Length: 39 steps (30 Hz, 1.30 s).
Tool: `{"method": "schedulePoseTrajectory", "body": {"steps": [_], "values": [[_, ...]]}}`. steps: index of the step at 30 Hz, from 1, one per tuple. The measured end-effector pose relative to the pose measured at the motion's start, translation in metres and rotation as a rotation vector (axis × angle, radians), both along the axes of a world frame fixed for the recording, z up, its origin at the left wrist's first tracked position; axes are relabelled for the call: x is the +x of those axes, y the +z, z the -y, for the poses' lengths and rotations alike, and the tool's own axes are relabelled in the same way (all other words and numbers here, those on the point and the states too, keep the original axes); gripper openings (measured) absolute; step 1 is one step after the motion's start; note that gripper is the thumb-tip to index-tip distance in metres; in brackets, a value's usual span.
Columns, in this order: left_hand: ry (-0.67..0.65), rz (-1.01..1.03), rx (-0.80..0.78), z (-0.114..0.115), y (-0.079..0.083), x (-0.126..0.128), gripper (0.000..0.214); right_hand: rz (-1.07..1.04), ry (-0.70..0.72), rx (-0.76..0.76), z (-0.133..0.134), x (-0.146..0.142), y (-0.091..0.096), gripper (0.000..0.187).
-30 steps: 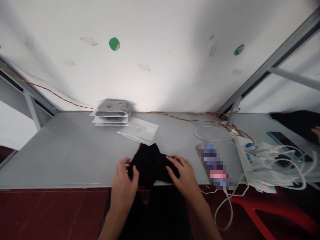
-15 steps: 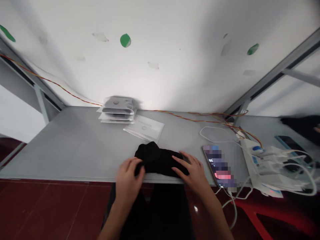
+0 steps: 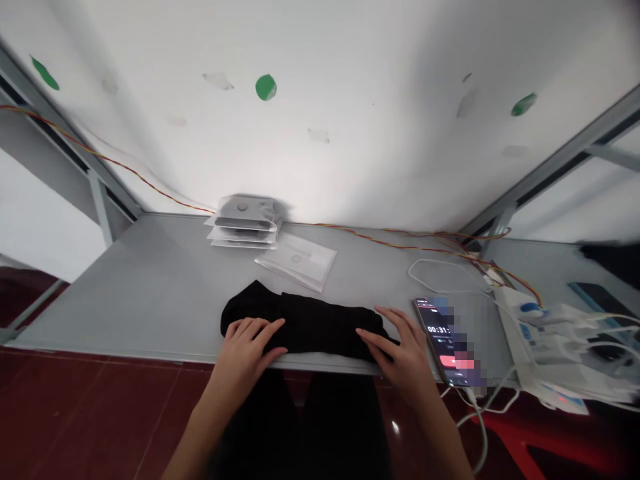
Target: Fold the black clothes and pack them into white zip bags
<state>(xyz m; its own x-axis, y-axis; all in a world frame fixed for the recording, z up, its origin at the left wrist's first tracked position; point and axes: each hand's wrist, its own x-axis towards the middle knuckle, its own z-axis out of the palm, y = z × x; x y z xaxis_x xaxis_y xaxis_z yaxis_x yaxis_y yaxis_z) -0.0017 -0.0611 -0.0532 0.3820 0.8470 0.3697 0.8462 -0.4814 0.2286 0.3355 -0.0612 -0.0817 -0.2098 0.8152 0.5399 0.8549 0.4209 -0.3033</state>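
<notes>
A black garment (image 3: 305, 323) lies spread out flat along the near edge of the grey table (image 3: 150, 293). My left hand (image 3: 245, 347) rests on its left end with fingers stretched out flat. At the garment's right end my right hand (image 3: 400, 347) lies palm down, fingers apart. Neither hand grips anything.
A phone (image 3: 447, 340) with a lit screen lies just right of my right hand, with a cable. A white power strip (image 3: 540, 340) with plugs and white cables sits farther right. Clear plastic packets (image 3: 300, 259) and a stack of them (image 3: 245, 220) lie near the wall. Coloured wires (image 3: 390, 237) run along the back.
The black garment was bunched up; now it is stretched wide and flat. My left hand moved left and my right hand right, both opening flat on it.
</notes>
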Motion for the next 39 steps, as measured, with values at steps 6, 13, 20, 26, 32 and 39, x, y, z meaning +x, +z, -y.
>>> {"method": "schedulePoseTrajectory", "body": {"steps": [6, 13, 20, 26, 32, 39], "values": [[-0.094, 0.053, 0.096, 0.023, -0.01, -0.006, 0.032, 0.019, 0.061, -0.039, 0.017, 0.006, -0.004, 0.018], [-0.157, -0.043, -0.101, 0.033, 0.011, -0.015, 0.029, -0.008, 0.144, -0.01, 0.032, 0.014, 0.006, 0.005], [-0.08, 0.037, 0.004, -0.01, 0.021, -0.025, 0.026, -0.026, 0.24, -0.141, 0.026, 0.006, 0.029, 0.035], [-0.099, -0.106, -0.134, -0.082, 0.016, -0.009, 0.025, 0.102, 0.267, -0.449, -0.034, -0.006, 0.041, 0.05], [0.202, 0.001, 0.103, -0.093, 0.037, 0.022, 0.034, -0.112, 0.028, -0.282, -0.083, -0.013, 0.073, 0.039], [0.022, -0.166, 0.037, -0.035, -0.01, 0.037, 0.055, 0.053, 0.051, -0.304, -0.036, -0.066, 0.027, 0.053]]}}
